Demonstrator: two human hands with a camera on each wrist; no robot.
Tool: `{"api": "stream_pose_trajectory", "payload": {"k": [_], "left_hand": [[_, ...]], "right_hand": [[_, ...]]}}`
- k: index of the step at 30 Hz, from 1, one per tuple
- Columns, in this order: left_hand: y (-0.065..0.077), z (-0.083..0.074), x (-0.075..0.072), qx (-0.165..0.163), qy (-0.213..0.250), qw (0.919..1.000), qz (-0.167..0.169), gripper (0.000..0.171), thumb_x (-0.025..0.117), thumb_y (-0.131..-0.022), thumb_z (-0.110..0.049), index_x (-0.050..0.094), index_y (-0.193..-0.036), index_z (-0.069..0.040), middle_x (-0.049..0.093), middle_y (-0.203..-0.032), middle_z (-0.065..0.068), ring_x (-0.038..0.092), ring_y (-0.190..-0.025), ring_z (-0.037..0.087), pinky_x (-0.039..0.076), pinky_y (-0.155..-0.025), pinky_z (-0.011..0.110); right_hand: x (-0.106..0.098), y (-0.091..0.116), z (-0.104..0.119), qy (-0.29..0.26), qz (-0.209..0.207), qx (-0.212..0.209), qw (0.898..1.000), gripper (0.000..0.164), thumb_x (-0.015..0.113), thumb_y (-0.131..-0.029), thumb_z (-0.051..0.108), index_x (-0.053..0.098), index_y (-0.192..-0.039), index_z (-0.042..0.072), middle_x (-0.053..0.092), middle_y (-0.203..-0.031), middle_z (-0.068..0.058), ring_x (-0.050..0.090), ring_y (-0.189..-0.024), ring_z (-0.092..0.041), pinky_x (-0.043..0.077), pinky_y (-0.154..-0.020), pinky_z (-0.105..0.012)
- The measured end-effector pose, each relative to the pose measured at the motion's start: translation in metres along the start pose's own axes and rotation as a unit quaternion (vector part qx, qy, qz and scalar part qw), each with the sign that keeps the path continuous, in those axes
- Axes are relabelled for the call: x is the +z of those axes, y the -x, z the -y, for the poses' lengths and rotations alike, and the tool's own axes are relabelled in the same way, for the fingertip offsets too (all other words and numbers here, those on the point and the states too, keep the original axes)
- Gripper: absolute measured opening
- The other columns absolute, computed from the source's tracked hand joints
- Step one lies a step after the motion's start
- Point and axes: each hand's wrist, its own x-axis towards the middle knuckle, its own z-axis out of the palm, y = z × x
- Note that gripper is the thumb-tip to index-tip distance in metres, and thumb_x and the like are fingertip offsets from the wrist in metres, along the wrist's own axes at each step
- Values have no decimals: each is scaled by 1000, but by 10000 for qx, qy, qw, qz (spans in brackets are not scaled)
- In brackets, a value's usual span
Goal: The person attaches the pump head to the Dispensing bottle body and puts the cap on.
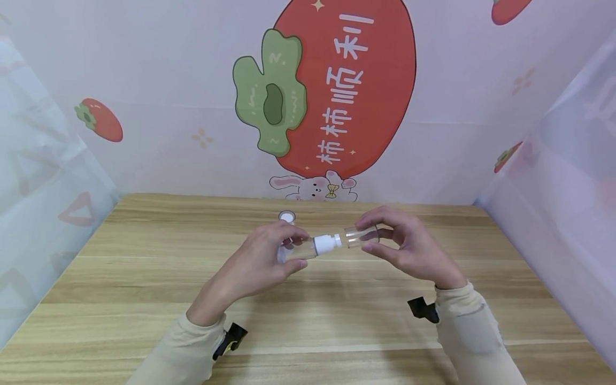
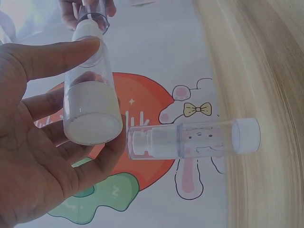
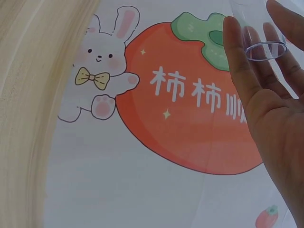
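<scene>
My left hand [image 1: 262,256] grips a clear pump bottle [image 2: 92,109] by its body, thumb on one side and fingers on the other. The bottle lies nearly level in the head view, its white pump top [image 1: 327,243] pointing right. Facing that top is a clear cap [image 1: 362,237], pinched between the thumb and fingers of my right hand [image 1: 409,243]. A small gap shows between nozzle and cap in the head view. Behind the left hand, a second clear pump bottle [image 2: 199,140] stands upright on the table with its cap on.
The wooden table [image 1: 159,289] meets a printed backdrop [image 1: 168,155] with a large persimmon and a rabbit. Sheeted side walls [image 1: 572,176] close in the left and right. Black wrist mounts [image 1: 232,339] sit at both sleeves.
</scene>
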Motion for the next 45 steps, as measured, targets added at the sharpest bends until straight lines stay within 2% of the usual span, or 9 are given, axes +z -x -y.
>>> {"api": "stream_pose_trajectory", "payload": {"k": [7,12,19,25,34,45], "left_hand": [[-1,1,2,77,31,10000,-13,37,89,-77,-9,73,-111,-8,68,-100,-3,64,-90,21,53,-80,34],[-1,1,2,100,43,9999,7,37,88,-78,-9,73,-112,-7,67,-100,-2,63,-90,18,53,-81,35],[0,1,3,107,14,9999,27,36,88,-79,-10,73,-112,-9,68,-101,-2,63,-91,20,52,-81,35],[-1,-1,4,107,-49,9999,33,37,88,-78,-12,73,-112,-10,69,-101,-3,62,-90,15,53,-81,34],[-2,-2,7,156,-2,9998,98,37,88,-79,-11,72,-113,-7,70,-103,-1,64,-91,19,53,-81,34],[-2,-2,9,221,-34,9997,61,38,88,-78,-10,72,-112,-8,69,-100,-2,62,-89,16,53,-80,34]], "right_hand": [[5,-1,1,-103,38,4,9999,36,76,-83,-13,65,-117,-4,64,-117,-19,64,-105,-33,58,-88,-40],[7,-2,2,-115,89,23,9999,37,76,-83,-11,67,-117,1,65,-117,-14,64,-106,-31,58,-88,-39],[11,-4,2,-197,194,22,9996,38,77,-83,-11,67,-117,2,65,-116,-18,65,-103,-30,58,-88,-39],[13,-5,3,-179,213,49,9996,38,77,-83,-11,68,-117,5,66,-116,-9,66,-105,-25,58,-89,-39],[17,-5,2,-176,282,48,9994,36,77,-84,-8,68,-116,8,65,-116,-5,65,-105,-24,58,-88,-40],[22,-6,3,-196,347,60,9992,36,78,-85,-6,69,-116,9,66,-116,-4,65,-105,-24,58,-89,-40]]}}
